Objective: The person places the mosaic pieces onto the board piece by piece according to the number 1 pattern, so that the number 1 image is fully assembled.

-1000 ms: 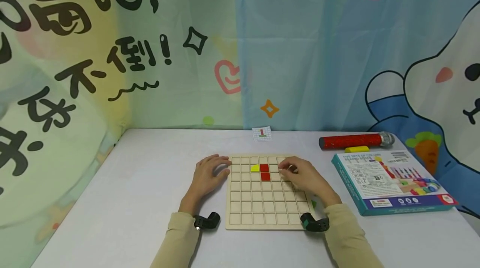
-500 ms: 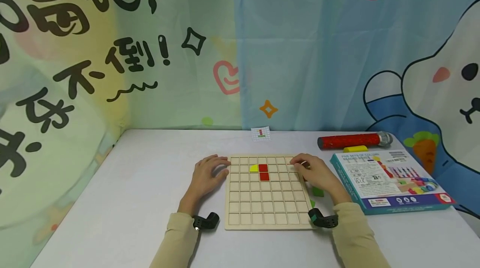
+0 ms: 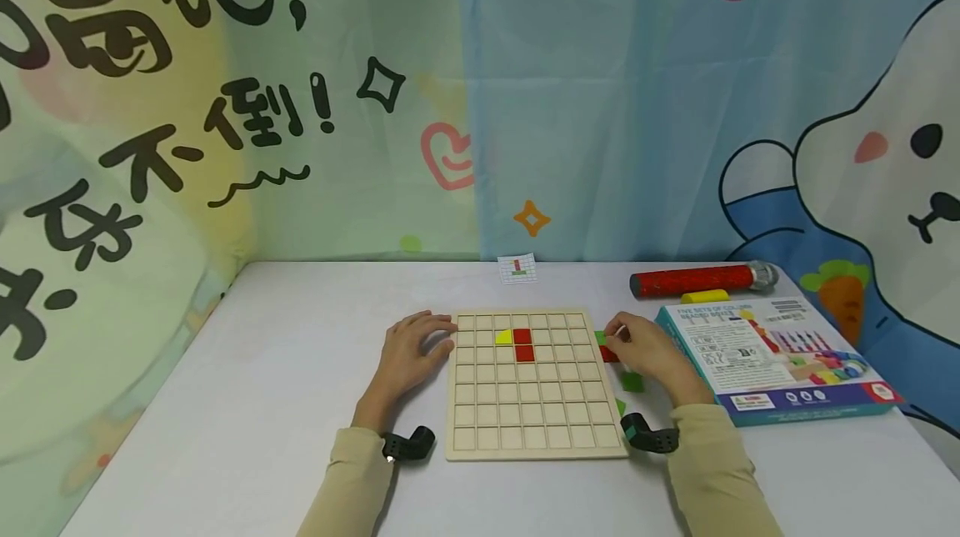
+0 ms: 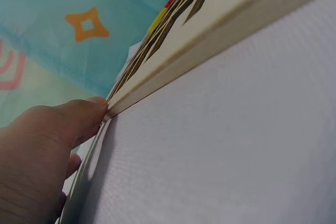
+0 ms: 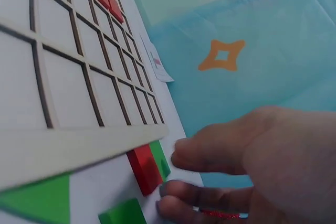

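Right hand moving off wooden grid board, now pinching small red block beside it; left hand spread, bracing board edge.

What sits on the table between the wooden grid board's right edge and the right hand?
A red block and a green block lie side by side just off the board, at the right hand; the right wrist view shows it best.

Right hand moved off the grid board to loose red block
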`<state>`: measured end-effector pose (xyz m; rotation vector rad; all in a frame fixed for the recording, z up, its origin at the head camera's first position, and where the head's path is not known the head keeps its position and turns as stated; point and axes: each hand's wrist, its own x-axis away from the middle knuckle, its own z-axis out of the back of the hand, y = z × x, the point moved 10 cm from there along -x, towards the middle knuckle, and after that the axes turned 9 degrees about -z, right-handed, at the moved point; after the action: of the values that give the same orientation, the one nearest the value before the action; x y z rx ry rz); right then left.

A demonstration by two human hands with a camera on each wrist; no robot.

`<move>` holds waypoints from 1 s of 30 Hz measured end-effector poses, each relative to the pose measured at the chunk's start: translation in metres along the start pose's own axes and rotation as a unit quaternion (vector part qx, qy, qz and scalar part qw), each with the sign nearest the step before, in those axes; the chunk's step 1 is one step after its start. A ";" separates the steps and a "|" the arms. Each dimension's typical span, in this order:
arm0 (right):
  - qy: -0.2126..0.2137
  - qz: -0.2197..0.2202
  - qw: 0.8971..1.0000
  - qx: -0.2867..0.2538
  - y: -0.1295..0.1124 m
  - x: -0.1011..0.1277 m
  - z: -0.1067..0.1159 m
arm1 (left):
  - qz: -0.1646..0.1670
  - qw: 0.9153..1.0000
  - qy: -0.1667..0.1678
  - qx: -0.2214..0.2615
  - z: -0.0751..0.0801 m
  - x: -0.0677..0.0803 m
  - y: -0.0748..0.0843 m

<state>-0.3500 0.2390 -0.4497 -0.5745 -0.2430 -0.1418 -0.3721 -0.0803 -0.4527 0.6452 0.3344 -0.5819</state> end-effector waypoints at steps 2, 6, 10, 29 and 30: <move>-0.009 -0.019 1.000 0.003 0.003 0.001 -0.001 | -0.001 1.000 0.001 -0.001 0.000 0.000 0.000; -0.021 -0.032 0.999 -0.002 0.005 0.003 -0.002 | 0.001 1.000 0.000 -0.004 0.000 0.000 0.000; -0.019 -0.022 0.999 -0.012 0.001 0.006 -0.001 | 0.007 1.000 -0.005 -0.007 -0.001 0.000 -0.002; -0.041 -0.039 0.998 -0.030 0.009 0.004 -0.005 | 0.015 1.000 -0.007 -0.002 -0.001 0.001 -0.001; -0.042 -0.039 0.998 -0.029 0.009 0.004 -0.005 | 0.015 1.000 -0.007 -0.002 -0.001 0.001 -0.002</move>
<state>-0.3434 0.2436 -0.4575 -0.6296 -0.3433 -0.2002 -0.3728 -0.0805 -0.4547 0.6409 0.3119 -0.5561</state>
